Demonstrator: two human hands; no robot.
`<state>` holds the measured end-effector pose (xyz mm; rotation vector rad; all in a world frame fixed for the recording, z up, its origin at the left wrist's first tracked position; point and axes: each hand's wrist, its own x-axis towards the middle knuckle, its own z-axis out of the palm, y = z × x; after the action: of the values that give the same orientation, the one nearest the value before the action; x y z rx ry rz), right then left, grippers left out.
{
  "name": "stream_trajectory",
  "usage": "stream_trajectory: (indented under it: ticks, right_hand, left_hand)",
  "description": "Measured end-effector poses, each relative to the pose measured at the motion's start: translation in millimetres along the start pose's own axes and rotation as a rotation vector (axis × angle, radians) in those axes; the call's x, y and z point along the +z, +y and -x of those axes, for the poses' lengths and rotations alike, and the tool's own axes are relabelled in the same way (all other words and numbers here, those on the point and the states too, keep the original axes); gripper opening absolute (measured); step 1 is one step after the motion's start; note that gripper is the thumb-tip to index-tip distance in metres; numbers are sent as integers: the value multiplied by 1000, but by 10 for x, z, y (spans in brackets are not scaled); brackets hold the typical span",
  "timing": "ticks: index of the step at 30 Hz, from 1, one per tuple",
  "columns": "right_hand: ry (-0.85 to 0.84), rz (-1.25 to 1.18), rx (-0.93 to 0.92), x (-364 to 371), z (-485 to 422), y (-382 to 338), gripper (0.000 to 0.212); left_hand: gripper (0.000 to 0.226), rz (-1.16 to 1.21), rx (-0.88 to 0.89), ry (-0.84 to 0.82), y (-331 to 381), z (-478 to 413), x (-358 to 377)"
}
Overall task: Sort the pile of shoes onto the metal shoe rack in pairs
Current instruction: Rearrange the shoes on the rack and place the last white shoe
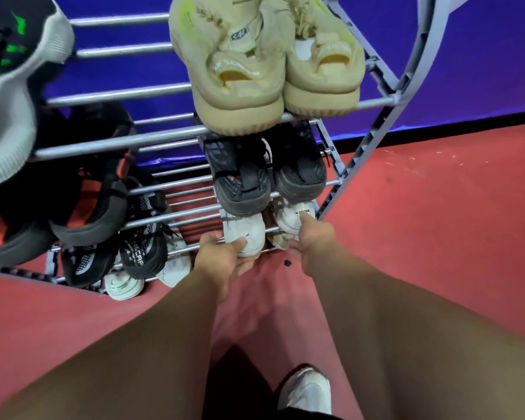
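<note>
I look down the front of a metal shoe rack (119,144). A pair of white sneakers sits at the right end of a low shelf. My left hand (222,256) grips the heel of the left white sneaker (249,234), thumb on top and fingers underneath. My right hand (312,237) holds the heel of the right white sneaker (294,218), thumb pressing its top. Above them stand a pair of black sneakers (267,174) and, on the top shelf, a beige pair (270,74).
The rack's left side holds a grey-and-black shoe with green marks (9,86), black-and-orange shoes (82,201), black-and-white mesh sneakers (134,247) and white shoes (125,284) at the bottom. A blue wall stands behind. Red floor spreads right; my own white shoe (306,389) is below.
</note>
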<state>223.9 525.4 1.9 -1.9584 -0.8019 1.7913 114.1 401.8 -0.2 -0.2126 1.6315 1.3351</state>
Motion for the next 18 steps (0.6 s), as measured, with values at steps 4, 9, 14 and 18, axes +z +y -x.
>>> stream_trajectory:
  ticks: [4,9,14,18]
  right_hand:
    - [-37,-17,3,10,-60,12,34]
    - [-35,-17,-23,34,-114,40,37]
    - [-66,12,-20,-6,-139,35,37]
    - [-75,-4,4,-61,-139,12,34]
  left_hand:
    - [45,45,35,-81,-3,3,60]
    - [39,54,47,-64,23,-30,160]
    - [29,29,68,-31,10,-54,276]
    - [25,28,81,-29,-14,-109,274]
